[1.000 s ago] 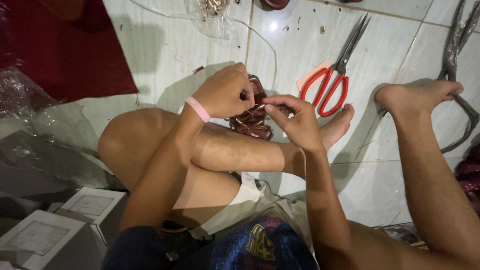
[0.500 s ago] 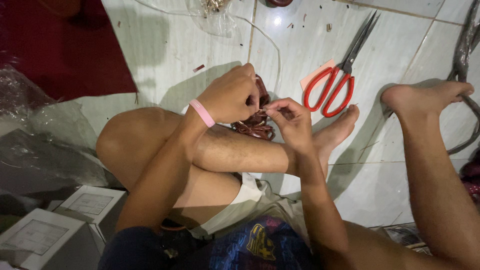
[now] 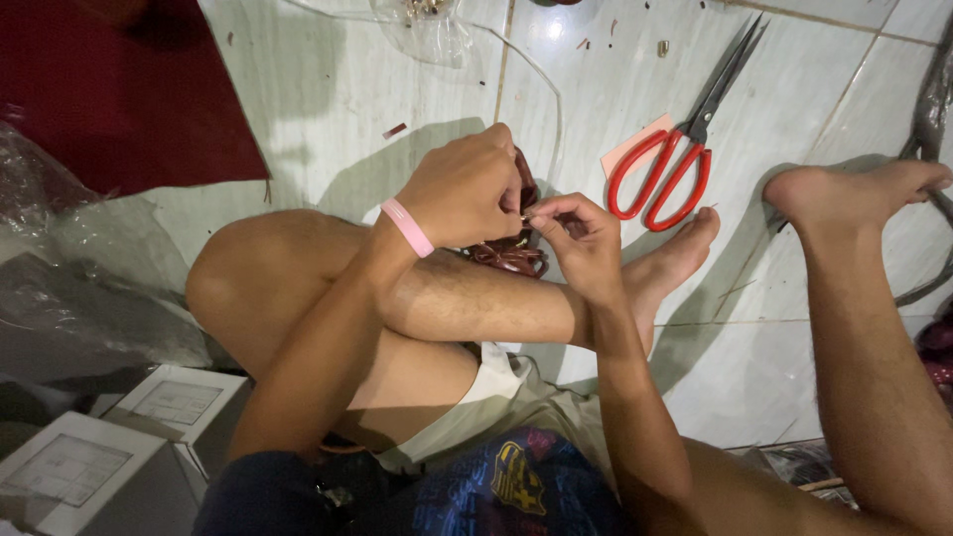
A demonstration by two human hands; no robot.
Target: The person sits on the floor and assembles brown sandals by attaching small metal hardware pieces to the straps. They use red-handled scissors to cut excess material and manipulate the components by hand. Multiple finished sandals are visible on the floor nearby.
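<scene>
- The red-handled scissors (image 3: pixel 685 129) lie on the floor tiles (image 3: pixel 328 109), blades pointing up-right, placed as before.
- The left hand (image 3: pixel 467 189) is closed around dark red cord (image 3: pixel 511 253), bunched without clear direction.
- The right hand (image 3: pixel 581 233) pinches a tiny piece against it; both hands have shifted slightly.

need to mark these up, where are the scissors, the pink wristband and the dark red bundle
scissors (image 3: pixel 663 177): head view, on a red handle loop
pink wristband (image 3: pixel 408 226): head view, middle of the band
dark red bundle (image 3: pixel 511 258): head view, part showing below the hands
</scene>
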